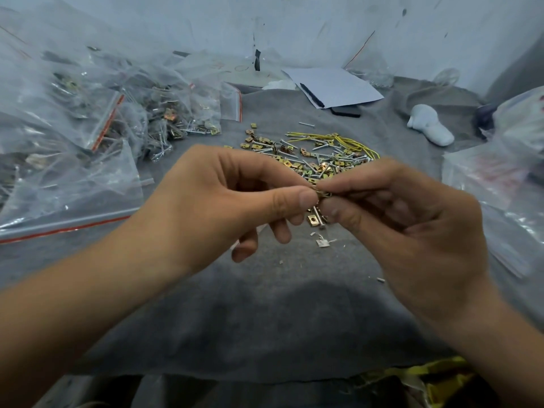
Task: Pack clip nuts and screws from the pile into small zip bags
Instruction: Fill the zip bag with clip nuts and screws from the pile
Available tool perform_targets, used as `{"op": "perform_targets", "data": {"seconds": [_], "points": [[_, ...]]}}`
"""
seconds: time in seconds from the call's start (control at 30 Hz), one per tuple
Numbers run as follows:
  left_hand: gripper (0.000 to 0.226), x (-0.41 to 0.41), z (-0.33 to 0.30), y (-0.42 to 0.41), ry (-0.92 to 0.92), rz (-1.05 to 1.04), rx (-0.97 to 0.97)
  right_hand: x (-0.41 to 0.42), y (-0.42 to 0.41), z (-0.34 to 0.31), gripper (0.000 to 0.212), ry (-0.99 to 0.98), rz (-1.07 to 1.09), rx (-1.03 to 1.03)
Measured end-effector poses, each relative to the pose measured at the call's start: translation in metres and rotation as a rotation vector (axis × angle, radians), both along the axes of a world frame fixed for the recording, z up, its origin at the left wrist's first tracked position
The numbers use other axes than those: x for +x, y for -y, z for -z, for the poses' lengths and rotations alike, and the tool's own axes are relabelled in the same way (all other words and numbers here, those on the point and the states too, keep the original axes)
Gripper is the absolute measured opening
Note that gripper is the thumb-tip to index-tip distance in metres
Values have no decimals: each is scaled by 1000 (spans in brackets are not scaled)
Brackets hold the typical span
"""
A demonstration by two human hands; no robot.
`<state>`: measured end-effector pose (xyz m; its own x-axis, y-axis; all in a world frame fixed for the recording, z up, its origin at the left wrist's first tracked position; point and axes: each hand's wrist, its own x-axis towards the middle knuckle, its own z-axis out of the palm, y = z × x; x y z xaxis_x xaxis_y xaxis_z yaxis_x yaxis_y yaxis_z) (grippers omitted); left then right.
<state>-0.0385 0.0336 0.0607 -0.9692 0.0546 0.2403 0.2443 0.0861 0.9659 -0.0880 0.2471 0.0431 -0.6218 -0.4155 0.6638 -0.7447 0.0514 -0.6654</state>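
Note:
A pile of brass clip nuts and silver screws [312, 160] lies on the grey cloth [265, 313], just beyond my hands. My left hand [223, 198] and my right hand [406, 213] meet above the cloth, and both pinch one small brass clip nut [323, 194] between thumb and forefinger. Directly under my fingertips lie a clip nut and a screw [315, 218]. Filled small zip bags [164, 119] with red seals are heaped at the left. How the clip nut sits between my fingertips is mostly hidden.
Yellow wire ties [338, 141] lie at the pile's far side. A large empty zip bag [67, 195] lies at the left. Plastic bags [500, 178] sit at the right, white paper [335, 83] and a white object [429, 128] at the back.

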Motion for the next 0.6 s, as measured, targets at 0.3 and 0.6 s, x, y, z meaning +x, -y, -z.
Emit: {"op": "perform_targets", "data": {"seconds": [0.3, 0.6], "points": [[20, 1, 0, -6, 222, 72, 231, -1, 2, -1, 18, -130, 74, 21], [19, -3, 1, -3, 100, 4, 128, 1, 1, -7, 25, 416, -109, -42]]}}
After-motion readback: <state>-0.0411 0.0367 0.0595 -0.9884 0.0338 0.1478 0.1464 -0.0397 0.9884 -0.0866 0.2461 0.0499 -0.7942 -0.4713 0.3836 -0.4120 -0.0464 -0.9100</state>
